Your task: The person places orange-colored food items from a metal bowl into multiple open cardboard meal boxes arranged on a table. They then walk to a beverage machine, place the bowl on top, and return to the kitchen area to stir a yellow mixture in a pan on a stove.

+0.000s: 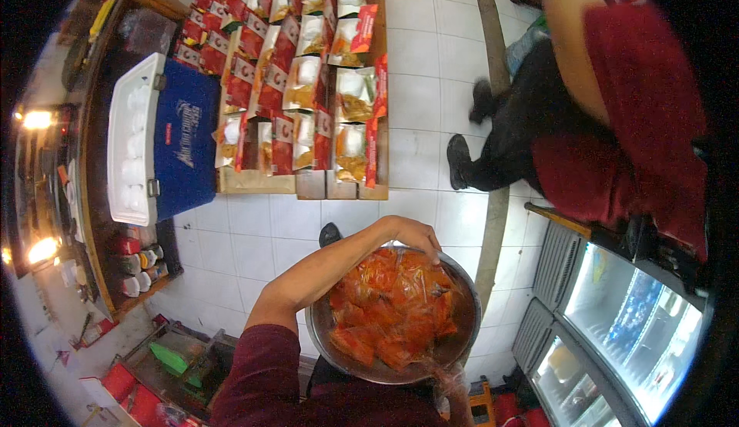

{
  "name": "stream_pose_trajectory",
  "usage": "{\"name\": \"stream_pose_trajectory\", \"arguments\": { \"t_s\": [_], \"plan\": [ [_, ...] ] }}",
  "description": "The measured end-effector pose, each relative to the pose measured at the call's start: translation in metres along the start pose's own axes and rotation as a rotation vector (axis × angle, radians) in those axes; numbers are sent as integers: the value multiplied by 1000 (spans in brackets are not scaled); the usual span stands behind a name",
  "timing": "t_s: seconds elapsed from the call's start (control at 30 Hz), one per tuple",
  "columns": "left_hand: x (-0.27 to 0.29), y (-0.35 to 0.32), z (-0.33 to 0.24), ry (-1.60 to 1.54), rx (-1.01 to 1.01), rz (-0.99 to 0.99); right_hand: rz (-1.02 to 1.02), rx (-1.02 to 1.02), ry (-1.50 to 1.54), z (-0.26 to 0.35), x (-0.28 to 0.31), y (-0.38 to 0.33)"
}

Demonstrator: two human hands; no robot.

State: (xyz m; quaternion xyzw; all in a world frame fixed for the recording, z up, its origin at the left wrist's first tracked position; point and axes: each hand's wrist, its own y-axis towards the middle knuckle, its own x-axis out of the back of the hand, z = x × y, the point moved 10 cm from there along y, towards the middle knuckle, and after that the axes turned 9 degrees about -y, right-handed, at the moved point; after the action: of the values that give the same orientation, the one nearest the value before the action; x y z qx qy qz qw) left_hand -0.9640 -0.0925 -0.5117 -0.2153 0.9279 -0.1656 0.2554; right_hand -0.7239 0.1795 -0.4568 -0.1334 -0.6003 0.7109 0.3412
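A large round metal basin is held in front of my body, full of orange-red sauced food pieces. Clear, shiny plastic film lies over or among the pieces. My left hand reaches across the far side, its fingers closed over the basin's far rim. At the near right rim is my right hand, small and blurred, with clear plastic around it. Its fingers do not show well enough to tell what they grip.
Ahead, a wooden table carries rows of packed meals with red sleeves. Left of it stands a blue cooler box with a white top. A co-worker in a dark red top is at the right, near lit glass-door fridges.
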Motion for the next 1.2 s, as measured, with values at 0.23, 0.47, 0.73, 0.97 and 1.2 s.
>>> {"name": "stream_pose_trajectory", "arguments": {
  "t_s": [0.23, 0.47, 0.73, 0.97, 1.2],
  "plan": [
    [22, 99, -40, -34, -57, 54, -666, 402, -380, 225, 182, -46],
    [124, 97, -94, 40, -85, -56, -357, 707, -1209, 415, 55, 107],
    [228, 97, -120, -67, -105, -99, -224, 733, -1585, 481, 89, 208],
    [311, 48, -129, -134, -246, -264, 78, 569, -1137, 560, 117, 175],
    [382, -18, -138, -327, -320, -401, 47, 1061, -810, 787, 179, 101]
  ]
}}
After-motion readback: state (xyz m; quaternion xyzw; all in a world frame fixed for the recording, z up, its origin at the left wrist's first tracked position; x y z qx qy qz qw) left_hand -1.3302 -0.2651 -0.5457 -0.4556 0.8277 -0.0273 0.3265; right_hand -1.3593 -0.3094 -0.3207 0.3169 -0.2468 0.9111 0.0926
